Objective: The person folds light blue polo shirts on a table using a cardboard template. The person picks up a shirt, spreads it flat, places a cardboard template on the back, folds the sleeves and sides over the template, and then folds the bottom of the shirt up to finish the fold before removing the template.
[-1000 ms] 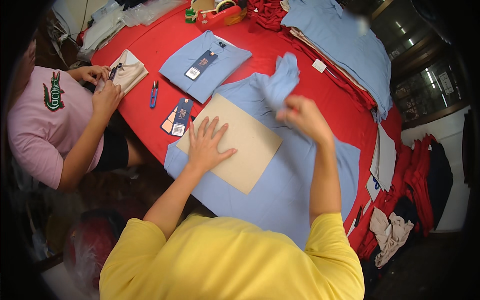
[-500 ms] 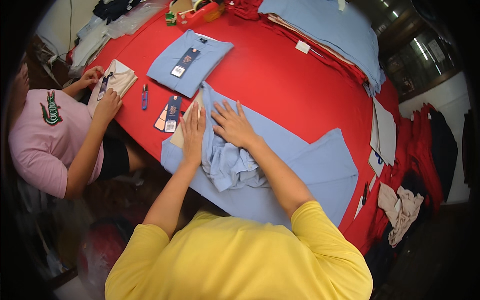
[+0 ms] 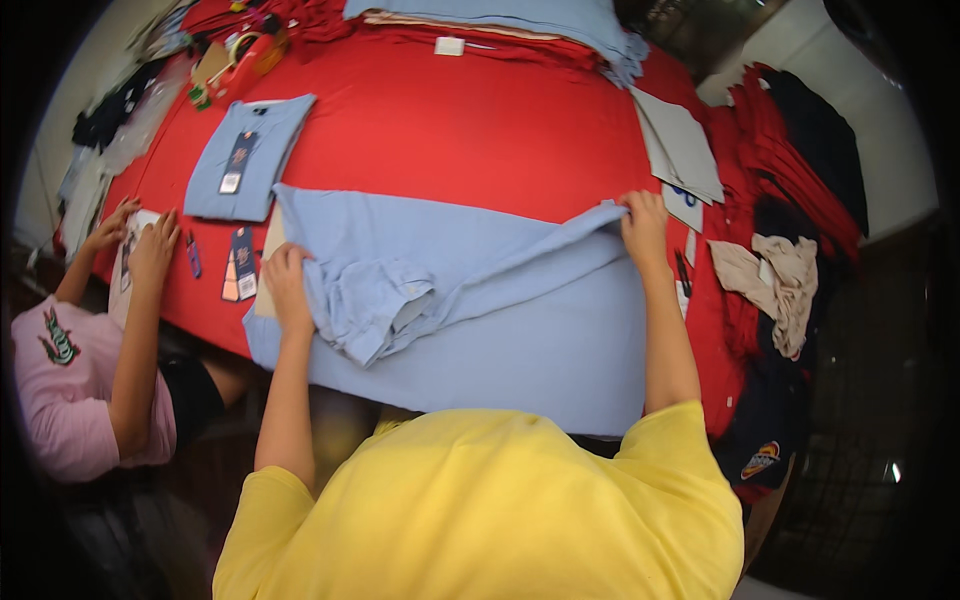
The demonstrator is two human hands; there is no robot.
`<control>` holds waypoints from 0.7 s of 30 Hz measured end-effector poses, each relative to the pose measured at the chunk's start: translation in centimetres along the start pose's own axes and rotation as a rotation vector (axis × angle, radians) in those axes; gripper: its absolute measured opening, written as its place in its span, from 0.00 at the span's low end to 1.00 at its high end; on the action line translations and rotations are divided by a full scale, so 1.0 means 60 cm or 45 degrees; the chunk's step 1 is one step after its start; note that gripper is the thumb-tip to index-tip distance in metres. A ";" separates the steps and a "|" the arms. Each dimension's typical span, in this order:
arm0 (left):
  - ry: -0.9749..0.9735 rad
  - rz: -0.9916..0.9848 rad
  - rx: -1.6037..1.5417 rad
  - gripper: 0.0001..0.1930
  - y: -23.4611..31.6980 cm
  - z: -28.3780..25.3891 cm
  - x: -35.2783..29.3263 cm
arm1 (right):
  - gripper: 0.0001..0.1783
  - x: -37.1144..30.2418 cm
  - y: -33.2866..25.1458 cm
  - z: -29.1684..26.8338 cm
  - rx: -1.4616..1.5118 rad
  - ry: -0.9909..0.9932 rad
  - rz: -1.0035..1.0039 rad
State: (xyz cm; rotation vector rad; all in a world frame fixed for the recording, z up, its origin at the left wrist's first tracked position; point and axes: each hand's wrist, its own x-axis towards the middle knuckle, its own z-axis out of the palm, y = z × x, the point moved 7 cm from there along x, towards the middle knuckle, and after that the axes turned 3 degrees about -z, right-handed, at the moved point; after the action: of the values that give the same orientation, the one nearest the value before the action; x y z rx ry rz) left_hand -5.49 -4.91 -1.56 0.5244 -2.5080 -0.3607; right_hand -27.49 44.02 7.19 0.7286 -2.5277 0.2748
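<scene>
A light blue shirt (image 3: 480, 300) lies spread across the near edge of the red table (image 3: 470, 130). My left hand (image 3: 287, 285) presses down on its left end, beside the bunched sleeve and over a tan cardboard sheet (image 3: 270, 250) that peeks out. My right hand (image 3: 645, 228) pinches the folded edge of the shirt at its right end and holds it stretched out sideways. The fold runs in a long line between both hands.
A folded blue shirt with a tag (image 3: 248, 158) lies at the far left. Loose tags (image 3: 240, 265) sit near my left hand. A person in a pink top (image 3: 70, 400) works on the left with papers. Blue shirts (image 3: 520, 15) are stacked at the back; red and dark clothes (image 3: 790, 150) pile up on the right.
My right hand has gone from the shirt's middle to its far right end, pulling the folded side flat. The left hand stayed at the left end.
</scene>
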 end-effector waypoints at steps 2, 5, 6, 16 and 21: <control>0.010 0.005 -0.019 0.06 -0.001 -0.003 0.001 | 0.14 -0.069 0.010 -0.089 -0.040 0.093 0.121; 0.033 0.069 -0.044 0.05 0.005 -0.009 0.001 | 0.14 -0.201 0.016 -0.160 -0.087 -0.079 0.378; 0.045 0.095 -0.048 0.05 0.008 -0.011 0.001 | 0.15 -0.242 0.014 -0.160 -0.053 -0.178 0.456; -0.104 0.285 -0.075 0.12 0.016 -0.019 0.006 | 0.24 -0.253 0.010 -0.096 0.225 -0.044 0.658; -0.423 0.260 -0.266 0.15 0.004 -0.035 0.013 | 0.35 -0.229 -0.008 0.033 -0.266 -0.261 0.778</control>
State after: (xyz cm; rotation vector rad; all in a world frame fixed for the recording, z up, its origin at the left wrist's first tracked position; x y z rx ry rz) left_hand -4.99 -5.34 0.62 0.1306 -2.7643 -0.6673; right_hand -17.91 49.14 -1.47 -0.1186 -2.8634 0.1358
